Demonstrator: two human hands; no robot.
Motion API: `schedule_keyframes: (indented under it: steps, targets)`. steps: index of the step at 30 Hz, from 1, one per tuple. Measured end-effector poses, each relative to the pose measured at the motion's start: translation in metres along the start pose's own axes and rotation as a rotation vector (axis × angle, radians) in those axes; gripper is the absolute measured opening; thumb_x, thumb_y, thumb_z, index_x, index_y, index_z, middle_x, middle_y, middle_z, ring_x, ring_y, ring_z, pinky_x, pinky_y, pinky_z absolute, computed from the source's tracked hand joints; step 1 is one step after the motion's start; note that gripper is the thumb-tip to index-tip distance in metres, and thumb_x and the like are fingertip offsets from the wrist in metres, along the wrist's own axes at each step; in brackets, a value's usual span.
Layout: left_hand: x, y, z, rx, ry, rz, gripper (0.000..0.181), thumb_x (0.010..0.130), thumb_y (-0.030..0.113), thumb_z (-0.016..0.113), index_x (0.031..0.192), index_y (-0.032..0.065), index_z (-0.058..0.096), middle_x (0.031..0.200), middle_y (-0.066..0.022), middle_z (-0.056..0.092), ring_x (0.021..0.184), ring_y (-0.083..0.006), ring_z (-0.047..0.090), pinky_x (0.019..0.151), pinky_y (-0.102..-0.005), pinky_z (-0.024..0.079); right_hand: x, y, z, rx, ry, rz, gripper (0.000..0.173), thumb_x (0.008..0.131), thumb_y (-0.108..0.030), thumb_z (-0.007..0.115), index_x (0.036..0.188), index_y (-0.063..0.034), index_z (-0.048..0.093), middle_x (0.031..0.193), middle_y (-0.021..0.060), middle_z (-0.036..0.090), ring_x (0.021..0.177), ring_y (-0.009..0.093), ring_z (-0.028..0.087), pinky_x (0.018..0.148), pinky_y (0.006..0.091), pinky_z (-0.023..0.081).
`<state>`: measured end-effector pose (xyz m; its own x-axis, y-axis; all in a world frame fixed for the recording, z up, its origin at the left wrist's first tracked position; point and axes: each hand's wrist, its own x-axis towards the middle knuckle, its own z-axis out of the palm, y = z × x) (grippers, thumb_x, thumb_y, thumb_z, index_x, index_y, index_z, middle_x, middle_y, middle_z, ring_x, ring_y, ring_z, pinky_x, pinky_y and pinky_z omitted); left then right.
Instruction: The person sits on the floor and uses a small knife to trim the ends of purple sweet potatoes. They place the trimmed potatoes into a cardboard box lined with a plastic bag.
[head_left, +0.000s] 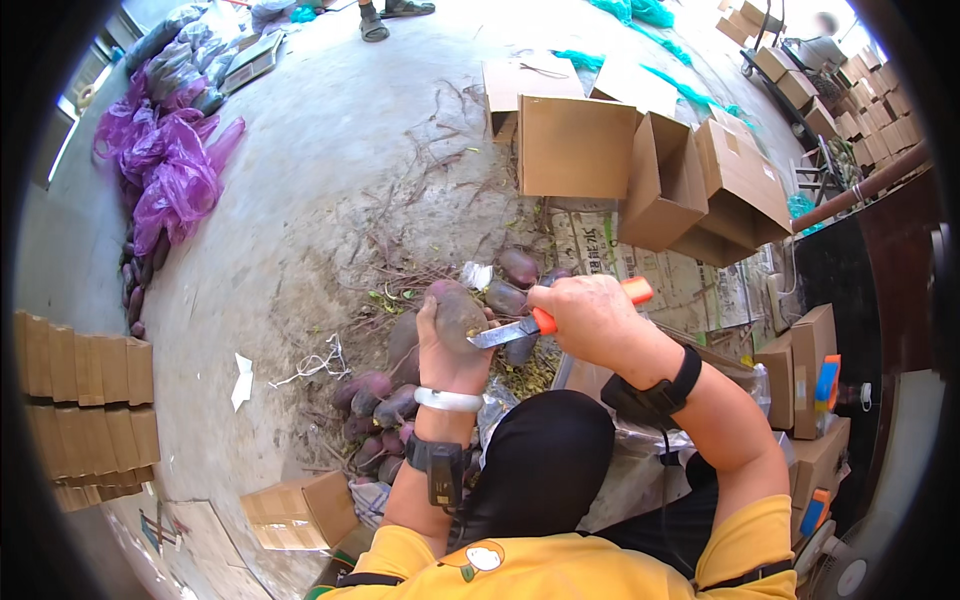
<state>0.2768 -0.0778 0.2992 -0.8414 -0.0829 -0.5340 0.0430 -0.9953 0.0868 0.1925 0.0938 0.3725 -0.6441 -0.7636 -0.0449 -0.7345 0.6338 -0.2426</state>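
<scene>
In my left hand (452, 364) rests a large purple-brown root tuber (454, 311), its pale cut end facing me. My right hand (589, 315) grips a knife (544, 322) with an orange handle, and the blade tip meets the tuber's cut end. Just beyond lie more purple tubers (517, 268), partly behind my right hand. A heap of smaller dark purple tubers (373, 397) sits on the floor left of my left forearm. Another big tuber (403, 346) shows partly behind my left hand.
Open cardboard boxes (577, 146) stand ahead to the right. Trimmed roots (420, 180) litter the concrete floor. Purple plastic bags (169, 161) lie at far left, above stacked flat cartons (90, 360). A small carton (300, 510) sits near my left elbow. Another person's feet (373, 24) show at the top.
</scene>
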Motion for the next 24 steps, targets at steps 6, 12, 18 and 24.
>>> schedule_keyframes:
  steps: [6,12,18,24]
  targets:
    - [0.008,-0.006,-0.005,-0.023,0.041,0.045,0.033,0.086,0.034,0.070,0.104,0.0078,0.062,0.097,-0.0079,0.067,0.085,-0.0263,0.064,0.078,-0.0415,0.057,0.007,0.005,0.007,-0.362,0.333,-0.131,0.007,0.075,-0.016,0.063,0.078,-0.0133,0.058,0.066,0.0014,0.059,0.061,0.021,0.063,0.056,0.0341,0.045]
    - [0.008,-0.006,-0.022,-0.011,-0.092,-0.181,0.035,0.087,0.034,0.068,0.108,0.0066,0.061,0.099,-0.0101,0.063,0.089,-0.0264,0.061,0.075,-0.0395,0.057,0.016,0.012,0.005,-0.406,0.475,0.002,0.008,0.077,-0.016,0.062,0.079,-0.0139,0.054,0.065,0.0008,0.056,0.061,0.020,0.063,0.053,0.0338,0.045]
    - [0.023,0.010,-0.029,0.010,0.061,-0.048,0.041,0.087,0.039,0.067,0.113,0.0078,0.058,0.100,-0.0114,0.063,0.093,-0.0274,0.061,0.075,-0.0428,0.056,-0.009,0.038,-0.026,-0.091,0.421,0.183,0.012,0.076,-0.010,0.063,0.086,-0.0128,0.057,0.073,0.0074,0.062,0.070,0.030,0.066,0.059,0.0420,0.050]
    - [0.017,0.026,-0.007,0.767,0.089,0.427,0.051,0.086,0.015,0.072,0.132,0.0160,0.050,0.122,-0.0035,0.057,0.111,-0.0237,0.058,0.092,-0.0444,0.052,-0.100,0.091,-0.060,-0.066,0.322,0.589,0.011,0.082,-0.013,0.059,0.093,-0.0126,0.062,0.080,0.0156,0.067,0.079,0.038,0.065,0.067,0.0488,0.050]
